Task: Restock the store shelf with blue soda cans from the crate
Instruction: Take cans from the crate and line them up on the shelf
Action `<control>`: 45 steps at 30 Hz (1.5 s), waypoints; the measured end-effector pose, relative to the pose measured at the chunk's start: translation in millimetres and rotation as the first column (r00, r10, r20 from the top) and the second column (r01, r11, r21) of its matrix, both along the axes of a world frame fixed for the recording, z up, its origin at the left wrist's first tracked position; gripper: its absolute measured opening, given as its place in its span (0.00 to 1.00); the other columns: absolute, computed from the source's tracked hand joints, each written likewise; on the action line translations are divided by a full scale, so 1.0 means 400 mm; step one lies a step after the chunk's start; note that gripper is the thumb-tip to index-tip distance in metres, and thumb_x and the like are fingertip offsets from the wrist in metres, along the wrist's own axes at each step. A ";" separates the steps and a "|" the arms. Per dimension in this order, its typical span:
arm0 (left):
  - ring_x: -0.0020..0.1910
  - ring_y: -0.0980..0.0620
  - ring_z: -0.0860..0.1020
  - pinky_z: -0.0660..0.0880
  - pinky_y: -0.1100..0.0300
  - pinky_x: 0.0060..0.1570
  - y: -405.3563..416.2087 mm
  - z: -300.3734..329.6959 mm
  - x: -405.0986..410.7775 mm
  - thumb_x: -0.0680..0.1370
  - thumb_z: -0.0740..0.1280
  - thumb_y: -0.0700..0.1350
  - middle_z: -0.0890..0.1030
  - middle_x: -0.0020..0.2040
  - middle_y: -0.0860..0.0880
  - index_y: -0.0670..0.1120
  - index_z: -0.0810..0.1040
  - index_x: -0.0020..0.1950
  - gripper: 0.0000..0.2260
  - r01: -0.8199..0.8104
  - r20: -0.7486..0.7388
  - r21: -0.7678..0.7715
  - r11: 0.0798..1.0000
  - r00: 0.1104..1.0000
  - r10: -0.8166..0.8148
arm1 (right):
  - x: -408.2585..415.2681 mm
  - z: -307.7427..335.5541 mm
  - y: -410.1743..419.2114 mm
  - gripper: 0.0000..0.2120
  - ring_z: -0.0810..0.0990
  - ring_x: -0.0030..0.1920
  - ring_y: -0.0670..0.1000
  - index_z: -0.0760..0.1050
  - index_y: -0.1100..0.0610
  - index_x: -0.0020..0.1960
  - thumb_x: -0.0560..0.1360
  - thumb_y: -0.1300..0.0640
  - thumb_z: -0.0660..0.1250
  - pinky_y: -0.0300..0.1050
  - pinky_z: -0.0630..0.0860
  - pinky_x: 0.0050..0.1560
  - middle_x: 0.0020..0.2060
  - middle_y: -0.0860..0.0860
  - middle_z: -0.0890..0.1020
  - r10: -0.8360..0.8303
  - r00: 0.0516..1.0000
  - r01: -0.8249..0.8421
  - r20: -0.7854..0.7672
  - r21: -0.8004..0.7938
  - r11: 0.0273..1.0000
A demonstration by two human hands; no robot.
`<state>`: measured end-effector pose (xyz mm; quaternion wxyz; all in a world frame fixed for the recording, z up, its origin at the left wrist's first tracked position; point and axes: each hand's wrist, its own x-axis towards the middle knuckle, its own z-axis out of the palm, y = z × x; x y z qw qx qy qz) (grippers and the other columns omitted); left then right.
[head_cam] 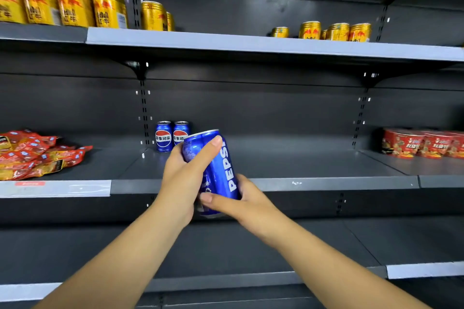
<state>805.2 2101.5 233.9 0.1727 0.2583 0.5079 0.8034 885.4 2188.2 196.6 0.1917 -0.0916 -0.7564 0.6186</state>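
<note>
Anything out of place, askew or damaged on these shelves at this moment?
Nothing damaged or spilled. The red snack packets lie in a loose heap, and the held blue can is tilted between both hands, not yet beside the two shelved blue cans.

held blue can: white "pepsi" lettering is running lengthwise up its side, last letter partly cut off by a fingertip. small print lower on the can is showing but too blurred to read.

two blue cans at the back of the middle shelf: each is showing the round pepsi logo with chinese characters "百事可乐" across the white band.

gold cans on the top shelf: red bull emblem, partial latin lettering reading "bull", chinese "红牛" beneath.

red cup containers at right and red snack packets at left: print is appearing, unreadable.
</note>
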 end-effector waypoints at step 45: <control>0.42 0.51 0.83 0.78 0.54 0.48 -0.009 -0.024 0.059 0.64 0.73 0.53 0.85 0.42 0.47 0.44 0.80 0.49 0.18 0.269 -0.037 -0.170 0.948 0.960 -0.279 | 0.115 -0.045 -0.037 0.35 0.83 0.42 0.49 0.75 0.56 0.59 0.54 0.46 0.75 0.42 0.77 0.41 0.46 0.51 0.85 -0.055 0.998 0.040 -0.031 -0.360 0.932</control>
